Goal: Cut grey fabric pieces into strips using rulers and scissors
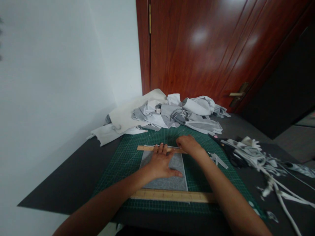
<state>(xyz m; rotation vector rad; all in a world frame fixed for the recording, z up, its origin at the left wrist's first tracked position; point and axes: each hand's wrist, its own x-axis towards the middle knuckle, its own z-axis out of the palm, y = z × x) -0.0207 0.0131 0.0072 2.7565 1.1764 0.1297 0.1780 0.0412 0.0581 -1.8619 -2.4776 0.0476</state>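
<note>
A grey felt-like fabric piece [169, 183] lies flat on a green cutting mat [114, 167]. Across its far edge runs a wooden ruler [145, 148], and a thin pale edge of fabric shows just beyond it. My left hand [161, 164] is spread over the fabric, its fingertips pressing on that ruler and its thumb out to the right. Near the ruler's right end, my right hand [188, 144] is closed; whatever is in its fingers is hidden. A second wooden ruler [172, 195] crosses the fabric's near edge, its right end behind my right forearm.
Grey and white fabric scraps [169, 113] are heaped at the back, against the wall and a reddish wooden door [192, 49]. Thin offcuts [218, 160] lie on the mat at right. More strips [256, 157] and a dark object [233, 157] cover the black table's right side.
</note>
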